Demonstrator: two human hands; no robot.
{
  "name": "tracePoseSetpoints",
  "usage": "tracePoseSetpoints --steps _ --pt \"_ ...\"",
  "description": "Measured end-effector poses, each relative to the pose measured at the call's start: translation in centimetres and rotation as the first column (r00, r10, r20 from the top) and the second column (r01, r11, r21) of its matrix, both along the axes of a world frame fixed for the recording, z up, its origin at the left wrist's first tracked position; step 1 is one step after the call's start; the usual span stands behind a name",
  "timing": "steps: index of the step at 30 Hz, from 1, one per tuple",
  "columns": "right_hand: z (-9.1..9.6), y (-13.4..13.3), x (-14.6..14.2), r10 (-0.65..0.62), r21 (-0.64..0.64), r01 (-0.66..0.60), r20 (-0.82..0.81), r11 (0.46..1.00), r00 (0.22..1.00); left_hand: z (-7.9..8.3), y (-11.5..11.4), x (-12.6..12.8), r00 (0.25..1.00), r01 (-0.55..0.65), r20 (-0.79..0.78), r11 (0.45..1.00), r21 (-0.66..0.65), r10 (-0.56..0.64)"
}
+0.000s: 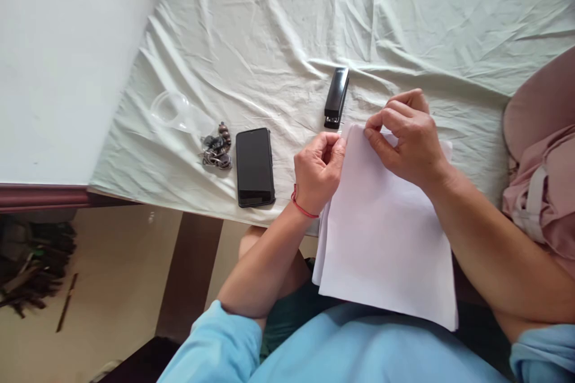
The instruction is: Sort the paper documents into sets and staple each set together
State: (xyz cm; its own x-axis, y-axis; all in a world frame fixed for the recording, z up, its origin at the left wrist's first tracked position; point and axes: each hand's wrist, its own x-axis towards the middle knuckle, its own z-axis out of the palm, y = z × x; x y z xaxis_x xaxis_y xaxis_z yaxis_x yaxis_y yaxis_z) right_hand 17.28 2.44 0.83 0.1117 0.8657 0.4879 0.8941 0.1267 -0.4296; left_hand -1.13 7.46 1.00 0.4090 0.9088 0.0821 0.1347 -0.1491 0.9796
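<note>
I see paper stack (386, 239) at centre, lower half hanging off table (269, 24) edge over lap. Left hand (318, 172) grip closed, pinching stack's 10 o'clock corner. Right hand (411, 137) grip pinched tight on top edge, likely keeping sheets aligned. Stapler (336, 97) just beyond at 12 o'clock, phone (255, 166) at 9.
</note>
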Motion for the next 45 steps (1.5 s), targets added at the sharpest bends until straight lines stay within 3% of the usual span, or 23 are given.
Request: tracePoseSetpoints --steps 11,22,33,45 --pt "0.1 0.0 -0.1 -0.018 0.007 0.019 -0.038 1.0 0.999 -0.3 -0.1 0.0 0.999 0.002 -0.052 0.994 0.11 0.003" --pt "0.1 0.0 -0.1 -0.035 -0.011 0.034 -0.054 0.999 0.998 -0.1 -0.3 0.1 0.998 -0.001 -0.064 0.993 0.119 0.009" --pt "-0.3 0.1 0.5 -0.017 0.001 0.017 -0.061 1.0 0.998 -0.3 -0.1 0.0 1.0 0.003 0.017 1.0 0.016 -0.003" --pt "-0.3 0.3 -0.1 -0.058 0.027 0.058 -0.024 0.998 0.998 -1.6 1.0 0.2 0.991 0.024 0.134 0.975 -0.219 0.006"
